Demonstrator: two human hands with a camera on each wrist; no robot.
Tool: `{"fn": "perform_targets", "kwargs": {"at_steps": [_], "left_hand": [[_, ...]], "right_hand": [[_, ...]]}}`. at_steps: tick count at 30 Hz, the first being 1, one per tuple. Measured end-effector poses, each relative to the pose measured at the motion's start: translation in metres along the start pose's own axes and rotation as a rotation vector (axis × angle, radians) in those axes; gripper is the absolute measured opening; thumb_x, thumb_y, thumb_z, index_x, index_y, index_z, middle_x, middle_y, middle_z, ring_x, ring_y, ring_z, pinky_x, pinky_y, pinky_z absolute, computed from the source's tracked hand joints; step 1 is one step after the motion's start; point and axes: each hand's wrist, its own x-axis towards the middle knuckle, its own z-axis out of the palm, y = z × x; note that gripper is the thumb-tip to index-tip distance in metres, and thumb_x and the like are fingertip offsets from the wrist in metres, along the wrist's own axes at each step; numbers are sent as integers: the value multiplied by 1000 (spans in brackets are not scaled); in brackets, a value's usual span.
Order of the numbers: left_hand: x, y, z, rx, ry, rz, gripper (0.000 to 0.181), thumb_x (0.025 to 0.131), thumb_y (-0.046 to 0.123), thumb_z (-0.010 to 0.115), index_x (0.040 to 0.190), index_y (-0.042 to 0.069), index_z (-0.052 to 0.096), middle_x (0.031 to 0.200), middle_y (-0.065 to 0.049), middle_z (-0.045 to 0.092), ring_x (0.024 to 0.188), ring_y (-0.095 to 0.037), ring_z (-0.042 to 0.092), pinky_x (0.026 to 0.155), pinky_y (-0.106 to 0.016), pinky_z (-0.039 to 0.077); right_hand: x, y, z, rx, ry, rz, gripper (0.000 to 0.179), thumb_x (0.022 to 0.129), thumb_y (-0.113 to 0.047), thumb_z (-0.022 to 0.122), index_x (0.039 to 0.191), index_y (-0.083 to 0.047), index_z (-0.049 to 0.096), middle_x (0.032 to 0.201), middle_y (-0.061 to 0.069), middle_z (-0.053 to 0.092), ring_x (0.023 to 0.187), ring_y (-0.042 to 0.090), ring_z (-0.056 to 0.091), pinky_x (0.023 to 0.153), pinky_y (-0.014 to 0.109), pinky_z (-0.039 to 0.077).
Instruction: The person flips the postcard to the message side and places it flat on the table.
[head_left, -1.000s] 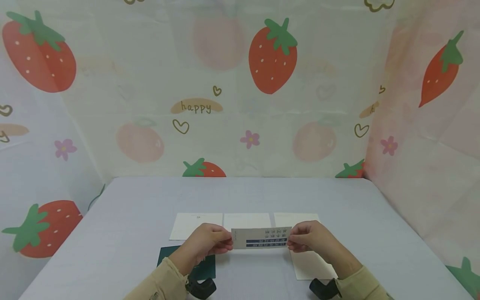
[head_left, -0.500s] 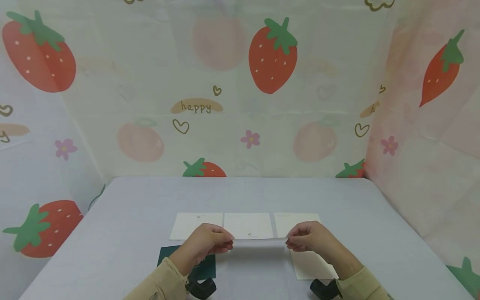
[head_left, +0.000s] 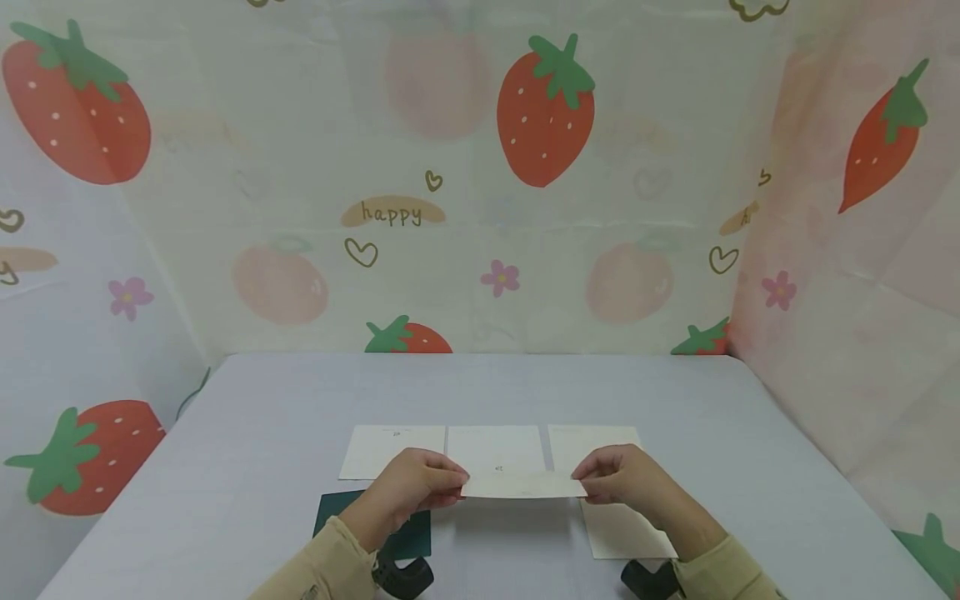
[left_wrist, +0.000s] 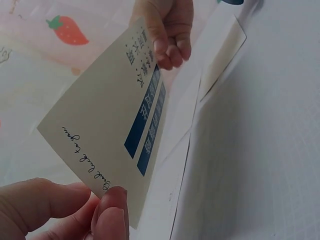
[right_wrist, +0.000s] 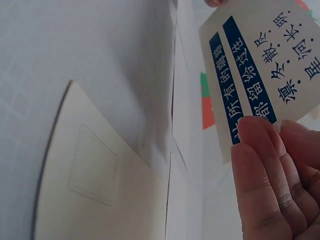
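A cream postcard (head_left: 523, 486) is held in the air by both hands, its plain face turned up toward the head view. My left hand (head_left: 420, 485) pinches its left end and my right hand (head_left: 624, 482) its right end, thumbs on top. From below, the left wrist view shows the postcard (left_wrist: 102, 107) bearing dark blue bands, printed characters and a handwritten line, "Good luck to you". In the right wrist view the same printed side of the postcard (right_wrist: 295, 95) shows beyond the curled fingers (right_wrist: 262, 190).
Three white cards lie in a row behind the hands: left card (head_left: 382, 450), middle card (head_left: 495, 446), right card (head_left: 588, 442). A dark green card (head_left: 412, 537) lies under the left wrist, partly hidden. Below the right wrist is a cream card (head_left: 622, 533) on the white table (head_left: 262, 467).
The postcard has tilted between the hands: its printed side faced the head view, then it stood nearly edge-on, and now its plain side shows. The hands have barely moved.
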Motion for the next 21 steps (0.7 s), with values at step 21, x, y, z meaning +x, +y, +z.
{"fn": "perform_targets", "kwargs": {"at_steps": [21], "left_hand": [[1, -1, 2, -20, 31, 7, 14, 81, 9, 68, 91, 0, 66, 80, -8, 64, 68, -14, 62, 67, -27, 55]], "right_hand": [[3, 3, 11, 19, 80, 47, 13, 81, -6, 65, 89, 4, 63, 78, 5, 65, 74, 18, 64, 70, 34, 55]]}}
